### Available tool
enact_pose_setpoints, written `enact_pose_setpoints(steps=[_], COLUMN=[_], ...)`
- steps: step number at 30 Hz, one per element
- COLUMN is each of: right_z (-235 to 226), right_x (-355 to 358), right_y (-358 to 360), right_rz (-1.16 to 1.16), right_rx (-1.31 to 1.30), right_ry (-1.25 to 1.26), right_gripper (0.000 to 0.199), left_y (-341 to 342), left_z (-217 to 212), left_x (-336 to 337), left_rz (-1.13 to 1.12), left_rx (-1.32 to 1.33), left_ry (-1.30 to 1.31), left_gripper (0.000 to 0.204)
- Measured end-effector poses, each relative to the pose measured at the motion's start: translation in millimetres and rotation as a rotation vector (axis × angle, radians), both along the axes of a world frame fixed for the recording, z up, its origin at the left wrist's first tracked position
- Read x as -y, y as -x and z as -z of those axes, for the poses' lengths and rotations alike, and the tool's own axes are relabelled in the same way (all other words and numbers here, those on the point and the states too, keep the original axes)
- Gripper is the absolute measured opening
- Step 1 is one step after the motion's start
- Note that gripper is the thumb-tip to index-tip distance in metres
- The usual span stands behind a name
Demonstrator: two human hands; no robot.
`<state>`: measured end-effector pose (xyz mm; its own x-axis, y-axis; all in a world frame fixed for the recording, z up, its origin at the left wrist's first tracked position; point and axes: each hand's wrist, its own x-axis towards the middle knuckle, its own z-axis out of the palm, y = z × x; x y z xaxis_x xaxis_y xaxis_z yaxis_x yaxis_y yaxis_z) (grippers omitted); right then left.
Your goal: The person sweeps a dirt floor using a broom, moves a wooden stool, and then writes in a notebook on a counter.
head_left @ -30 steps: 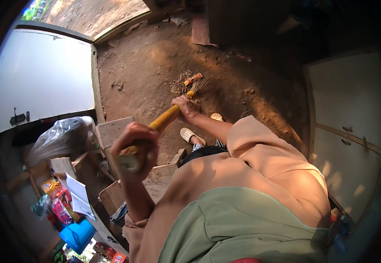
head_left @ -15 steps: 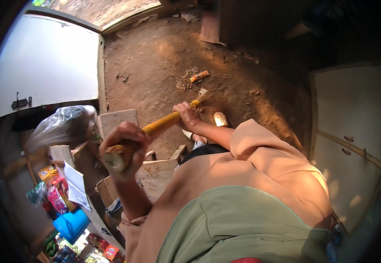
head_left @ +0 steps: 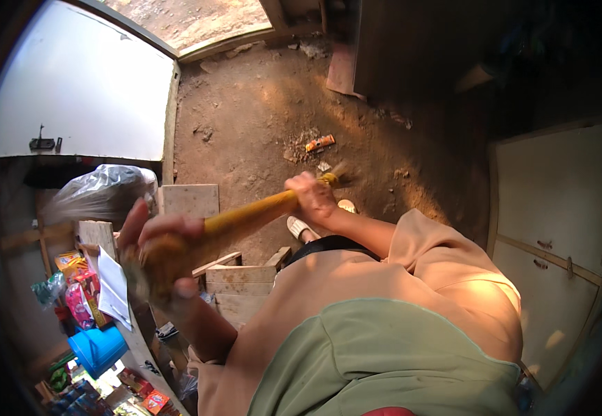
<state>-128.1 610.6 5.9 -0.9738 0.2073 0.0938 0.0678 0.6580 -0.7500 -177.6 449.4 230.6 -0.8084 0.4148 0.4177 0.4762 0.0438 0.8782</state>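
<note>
A yellow-wrapped broom (head_left: 249, 216) slants across in front of me, its butt end at the left and its blurred bristles (head_left: 343, 175) low over the dirt floor. My right hand (head_left: 312, 197) is closed round the handle just above the bristles. Up at the butt end, my left hand (head_left: 176, 246) is loosely round the handle; motion smears it, and some fingers and the thumb stand out. Near the bristles lie an orange wrapper (head_left: 319, 143), a small pile of debris (head_left: 303, 143) and a white scrap (head_left: 324, 166).
Cream shoes (head_left: 299, 227) are on my feet. At my left are a wooden bench (head_left: 240, 284), a plastic bag (head_left: 107, 191), a blue bucket (head_left: 98, 351) and shelved packets. A white door (head_left: 86, 90) stands by the doorway, and pale panels (head_left: 550, 201) rise at right.
The broom's bristles have shifted right and slightly downward in view. My left hand has moved left and its grip looks looser. My right hand keeps its hold.
</note>
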Motion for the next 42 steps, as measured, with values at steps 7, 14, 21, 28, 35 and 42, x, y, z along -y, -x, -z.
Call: enact_pose_setpoints(steps=[7, 14, 21, 28, 35, 42], right_z=[-31.0, 46.1, 68.0, 115.9, 132.0, 135.4], right_x=[-130.6, -301.0, -373.3, -434.5, -463.7, -464.7], right_y=[-23.3, -10.8, 38.3, 108.4, 165.2, 183.1], right_rz=[0.55, 0.921, 0.956, 0.852, 0.805, 0.874], right_rx=[0.075, 0.293, 0.204, 0.167, 0.223, 0.2], right_ry=[0.147, 0.389, 0.46, 0.777, 0.718, 0.566], right_gripper=[0.037, 0.077, 0.067, 0.071, 0.073, 0.072], left_y=[-5.3, -29.0, -46.1, -77.6, -101.8, -88.7], left_z=[18.7, 43.9, 50.7, 50.1, 68.1, 75.8], left_x=[3.3, 19.9, 46.3, 88.7, 103.3, 102.3], left_rz=[0.08, -0.012, -0.153, -0.469, -0.712, -0.767], left_rx=[0.098, 0.3, 0.32, 0.368, 0.445, 0.485], left_ry=[0.001, -0.028, -0.044, 0.012, -0.067, -0.048], left_gripper=[0.076, 0.048, 0.037, 0.031, 0.029, 0.029])
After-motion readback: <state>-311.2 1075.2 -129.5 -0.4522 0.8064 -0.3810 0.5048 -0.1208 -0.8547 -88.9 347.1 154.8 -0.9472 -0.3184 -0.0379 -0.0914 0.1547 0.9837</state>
